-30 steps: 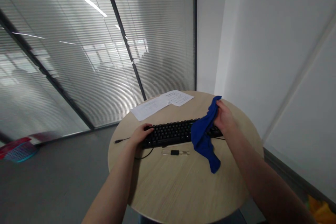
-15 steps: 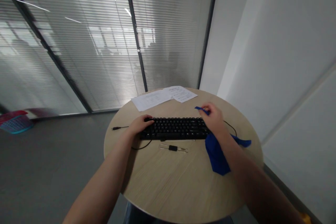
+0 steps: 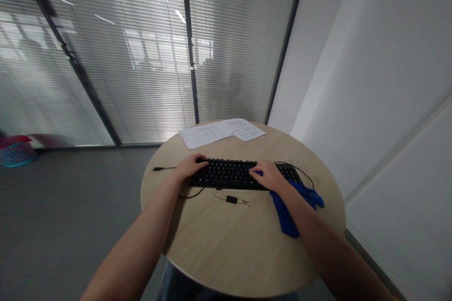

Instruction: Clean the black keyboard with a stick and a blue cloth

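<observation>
A black keyboard (image 3: 229, 171) lies across the round wooden table. My left hand (image 3: 190, 166) grips its left end, the fingers over the top left keys. On the right part of the keys rests my right hand (image 3: 267, 175), closed on a bit of blue cloth at its fingertips. The rest of the blue cloth (image 3: 285, 216) hangs beneath my right wrist and forearm and spreads over the table and the keyboard's right corner. In front of the keyboard lies a small clear tool with a black middle (image 3: 231, 199).
Printed papers (image 3: 206, 134) lie at the back of the table (image 3: 226, 249). A cable plug (image 3: 158, 169) is left of the keyboard, and a cable curves behind its right end. A blue and red basket (image 3: 17, 153) stands on the floor at far left.
My right hand has moved left and down from above the keyboard's right end onto the keys, pulling the blue cloth along. My left hand keeps its place on the keyboard. The view has shifted slightly.
</observation>
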Demonstrator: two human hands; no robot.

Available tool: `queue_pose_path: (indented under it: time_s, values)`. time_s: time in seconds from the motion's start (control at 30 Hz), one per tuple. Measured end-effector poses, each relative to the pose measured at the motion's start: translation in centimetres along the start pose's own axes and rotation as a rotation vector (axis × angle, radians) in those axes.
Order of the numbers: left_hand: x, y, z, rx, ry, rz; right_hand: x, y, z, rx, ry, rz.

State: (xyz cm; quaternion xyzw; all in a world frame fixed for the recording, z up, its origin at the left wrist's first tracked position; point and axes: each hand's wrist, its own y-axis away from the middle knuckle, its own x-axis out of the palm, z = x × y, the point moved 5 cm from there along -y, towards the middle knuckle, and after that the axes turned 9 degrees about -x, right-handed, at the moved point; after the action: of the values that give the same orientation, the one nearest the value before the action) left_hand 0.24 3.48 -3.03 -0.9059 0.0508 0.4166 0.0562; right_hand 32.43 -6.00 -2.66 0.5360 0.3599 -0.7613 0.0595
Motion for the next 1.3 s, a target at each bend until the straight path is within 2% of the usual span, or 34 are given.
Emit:
queue_pose_path:
  time_s: [0.2,0.47,0.73,0.93,1.1,1.3]
  values:
    - [-0.1,0.08,-0.14,-0.025,-0.018,0.012,-0.41,0.38,-0.33,-0.084,-0.079,0.003]
    - [-0.22,0.29,-0.31,-0.028,-0.055,-0.001,-0.63,0.32,-0.35,0.005,-0.042,-0.022]
    - [-0.01,-0.17,-0.1,-0.015,-0.069,0.01,-0.03,0.4,-0.43,-0.015,0.021,0.026]
    - [-0.02,-0.33,-0.02,-0.003,-0.081,0.034,-0.48,0.07,-0.18,0.009,-0.017,-0.048]
    - [-0.03,-0.41,0.15,0.003,-0.07,0.033,-0.28,0.13,-0.26,-0.028,-0.018,-0.043]
    - [-0.17,-0.41,0.08,-0.02,-0.053,0.02,0.03,0.05,-0.38,0.027,0.019,-0.062]
